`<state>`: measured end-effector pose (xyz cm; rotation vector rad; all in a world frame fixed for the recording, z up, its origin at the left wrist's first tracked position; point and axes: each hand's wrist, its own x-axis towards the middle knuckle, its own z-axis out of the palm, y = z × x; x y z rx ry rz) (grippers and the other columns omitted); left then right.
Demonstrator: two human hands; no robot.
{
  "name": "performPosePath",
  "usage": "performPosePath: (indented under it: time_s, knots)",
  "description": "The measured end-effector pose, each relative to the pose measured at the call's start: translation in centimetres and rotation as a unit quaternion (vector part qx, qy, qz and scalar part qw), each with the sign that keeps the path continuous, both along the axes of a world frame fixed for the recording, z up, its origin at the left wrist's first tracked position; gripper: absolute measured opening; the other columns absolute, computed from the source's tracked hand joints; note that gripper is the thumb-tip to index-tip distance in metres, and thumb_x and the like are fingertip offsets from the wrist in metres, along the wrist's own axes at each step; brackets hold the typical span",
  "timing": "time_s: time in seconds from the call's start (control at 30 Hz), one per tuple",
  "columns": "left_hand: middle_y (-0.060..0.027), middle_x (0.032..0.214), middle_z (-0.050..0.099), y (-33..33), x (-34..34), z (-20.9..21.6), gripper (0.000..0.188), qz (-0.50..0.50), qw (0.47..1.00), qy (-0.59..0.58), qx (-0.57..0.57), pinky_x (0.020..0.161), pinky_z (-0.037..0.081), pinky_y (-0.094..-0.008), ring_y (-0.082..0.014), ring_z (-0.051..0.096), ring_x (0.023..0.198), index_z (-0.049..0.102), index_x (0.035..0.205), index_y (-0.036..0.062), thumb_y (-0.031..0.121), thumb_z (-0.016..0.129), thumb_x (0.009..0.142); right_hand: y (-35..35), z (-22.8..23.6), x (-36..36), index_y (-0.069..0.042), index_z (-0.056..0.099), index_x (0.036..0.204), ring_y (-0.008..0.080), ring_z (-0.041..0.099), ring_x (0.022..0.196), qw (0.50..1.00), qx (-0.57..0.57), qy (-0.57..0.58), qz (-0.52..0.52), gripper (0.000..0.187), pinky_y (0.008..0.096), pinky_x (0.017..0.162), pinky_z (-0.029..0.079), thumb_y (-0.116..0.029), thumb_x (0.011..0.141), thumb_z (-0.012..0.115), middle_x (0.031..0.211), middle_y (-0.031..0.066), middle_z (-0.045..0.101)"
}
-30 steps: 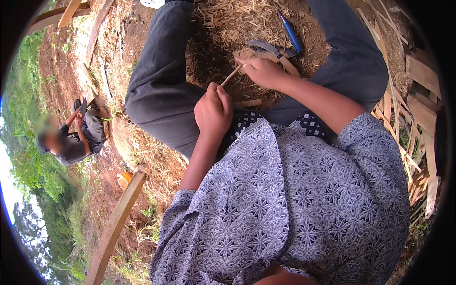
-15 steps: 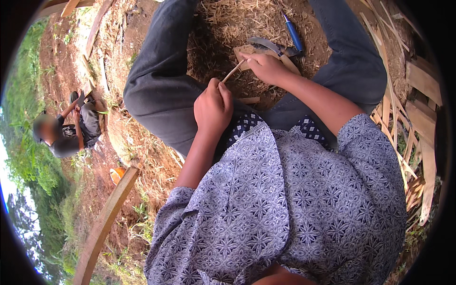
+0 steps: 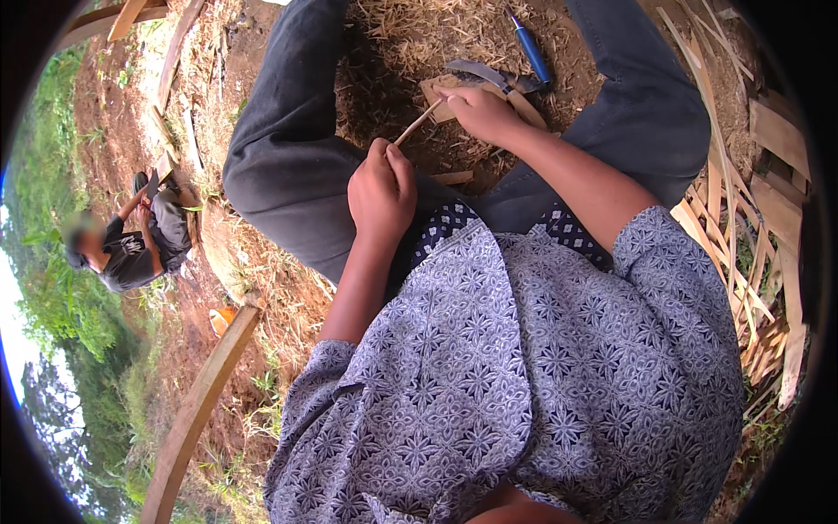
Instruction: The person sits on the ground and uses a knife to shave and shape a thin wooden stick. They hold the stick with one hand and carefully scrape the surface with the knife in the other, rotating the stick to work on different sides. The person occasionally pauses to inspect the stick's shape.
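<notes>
A thin, pale wooden stick [image 3: 419, 120] slants between my two hands above the ground, between my bent knees. My left hand [image 3: 382, 190] is wrapped in a fist round its near end. At the far end, the fingers of my right hand [image 3: 478, 113] pinch the stick's tip. Just beyond my right hand lies a curved-bladed knife [image 3: 478, 70] with a wooden handle, partly hidden by the hand. A flat piece of wood [image 3: 429, 89] sits under the fingers. Farther off lies a pointed tool with a blue handle [image 3: 531, 54].
Wood shavings [image 3: 410, 26] cover the soil in front. Long split strips of wood [image 3: 711, 218] and boards [image 3: 779, 135] pile up at the right. A wooden beam [image 3: 201, 406] rises at the lower left. Another person [image 3: 144, 236] sits on the ground at the far left.
Both hands have shifted slightly left and toward the far side, still gripping the stick. The whole view has also moved a little. The knife and blue-handled tool lie as before.
</notes>
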<state>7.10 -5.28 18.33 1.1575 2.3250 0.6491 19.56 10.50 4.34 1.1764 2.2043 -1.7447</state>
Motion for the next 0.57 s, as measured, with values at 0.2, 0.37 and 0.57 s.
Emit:
performPosePath:
  time_s: [0.2,0.37,0.57]
  knots:
    - [-0.0202,0.067,0.060,-0.1,-0.3,0.5,0.022,0.025,0.999,-0.031,-0.008,0.058,0.046,-0.0484,-0.0423,0.061,0.066,0.055,0.084,0.0022,0.016,0.048,0.099,-2.5,4.9,-1.0,-0.008,0.061,0.133,0.0288,0.067,0.110,0.986,-0.002,0.166,0.030,0.044,0.0401,0.094,0.052,-0.027,0.099,0.041,0.117,0.0168,0.069]
    - [-0.0201,0.068,0.061,-0.2,-0.2,-0.3,0.022,0.027,0.999,-0.022,0.015,0.058,0.046,-0.0489,-0.0419,0.062,0.065,0.054,0.084,0.0025,0.017,0.048,0.099,-4.3,9.3,-2.1,-0.002,0.062,0.130,0.0285,0.068,0.107,0.975,-0.031,0.206,0.071,0.041,0.0385,0.094,0.050,-0.021,0.100,0.043,0.115,0.0187,0.070]
    - [-0.0211,0.068,0.062,-0.4,0.0,-0.4,0.019,0.019,0.999,0.001,-0.026,0.058,0.047,-0.0500,-0.0433,0.062,0.066,0.057,0.090,0.0029,0.017,0.049,0.099,-2.2,5.1,-1.6,-0.013,0.065,0.131,0.0286,0.066,0.112,0.992,0.006,0.107,0.062,0.046,0.0385,0.100,0.049,-0.031,0.096,0.040,0.117,0.0172,0.070]
